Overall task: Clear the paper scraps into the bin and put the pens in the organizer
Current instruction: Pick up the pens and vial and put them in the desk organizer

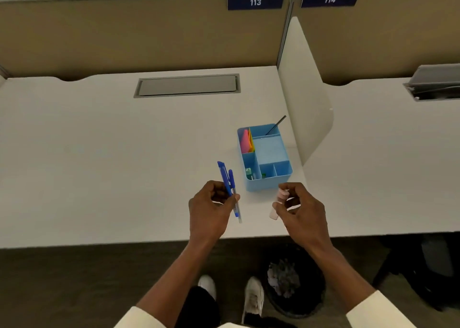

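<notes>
My left hand (pixel 211 209) grips two blue pens (pixel 229 183), their caps pointing up and away from me, just left of the light blue organizer (pixel 270 184). My right hand (pixel 302 208) hovers in front of the organizer and pinches a small pale pink object (pixel 280 198); what it is I cannot tell. The organizer stands on the white desk (pixel 124 166) and holds pink and yellow sticky notes (pixel 247 141), one dark pen (pixel 275 126) in its far compartment and small green items. On the floor under the desk edge a black bin (pixel 311 310) holds crumpled paper scraps (pixel 283 279).
A white divider panel (pixel 303 103) rises right of the organizer. A grey cable hatch (pixel 188 86) lies at the back of the desk. A beige partition carries signs 113 and 114. The neighbouring desk has an open hatch (pixel 433 84). My shoes (pixel 252 295) stand beside the bin.
</notes>
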